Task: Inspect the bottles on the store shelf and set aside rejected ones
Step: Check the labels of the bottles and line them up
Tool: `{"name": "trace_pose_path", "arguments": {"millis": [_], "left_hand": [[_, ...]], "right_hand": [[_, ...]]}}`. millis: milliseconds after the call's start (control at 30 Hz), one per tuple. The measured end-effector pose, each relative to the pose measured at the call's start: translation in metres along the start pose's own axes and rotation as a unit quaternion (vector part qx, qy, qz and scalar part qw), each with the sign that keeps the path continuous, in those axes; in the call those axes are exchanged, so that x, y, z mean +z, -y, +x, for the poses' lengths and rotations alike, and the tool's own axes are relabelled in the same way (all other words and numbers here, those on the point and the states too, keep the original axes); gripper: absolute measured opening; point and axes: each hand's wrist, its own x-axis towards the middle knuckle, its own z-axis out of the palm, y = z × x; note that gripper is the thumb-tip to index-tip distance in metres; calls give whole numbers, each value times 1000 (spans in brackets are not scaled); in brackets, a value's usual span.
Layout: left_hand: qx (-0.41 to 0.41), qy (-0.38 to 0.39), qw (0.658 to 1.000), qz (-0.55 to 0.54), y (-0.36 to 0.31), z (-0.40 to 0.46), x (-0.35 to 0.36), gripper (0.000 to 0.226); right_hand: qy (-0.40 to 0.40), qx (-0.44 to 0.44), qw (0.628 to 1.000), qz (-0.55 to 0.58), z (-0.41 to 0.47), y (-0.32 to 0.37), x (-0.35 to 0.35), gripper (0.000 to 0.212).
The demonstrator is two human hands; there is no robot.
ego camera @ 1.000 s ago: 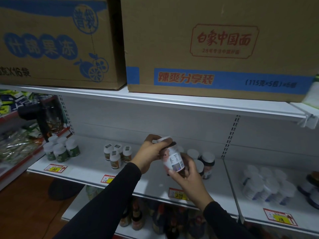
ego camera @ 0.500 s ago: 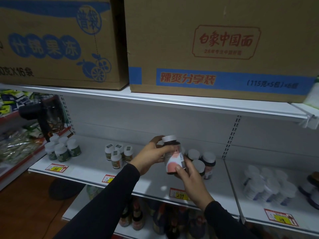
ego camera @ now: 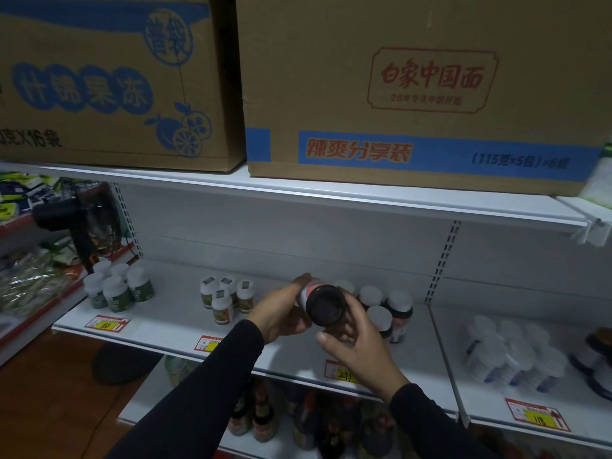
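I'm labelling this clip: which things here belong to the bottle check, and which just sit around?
Job:
held bottle, gripped by left hand and right hand
dark bottles beside it
shelf

Around:
cardboard boxes
price tags
green-label bottles

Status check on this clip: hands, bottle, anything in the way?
Left hand and right hand both grip one dark bottle, tipped with its base toward camera, above the shelf. White-capped bottles stand just behind. Nothing blocking.

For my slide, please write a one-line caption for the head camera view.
Both hands, left hand and right hand, tilt a dark bottle base-first toward the camera above the white store shelf.
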Motion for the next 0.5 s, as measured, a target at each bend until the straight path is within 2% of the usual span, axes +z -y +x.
{"name": "trace_pose_path", "arguments": {"millis": [133, 200, 267, 367, 500], "left_hand": [[-9, 15, 1000, -24, 1, -1, -1, 40], [17, 39, 999, -32, -3, -5, -1, 40], [92, 68, 993, -8, -6, -8, -3, 48], [196, 103, 973, 61, -11, -11, -7, 74], [283, 154, 928, 186, -12, -18, -4, 59]], "right_hand": [[2, 1, 1000, -2, 0, -1, 0, 73], [10, 4, 1000, -5, 0, -3, 0, 72], [14, 18, 1000, -7, 0, -6, -1, 74], [12, 28, 1000, 5, 4, -10, -5, 73], [-1, 29, 1000, 6, 14, -8, -10, 73]]}}
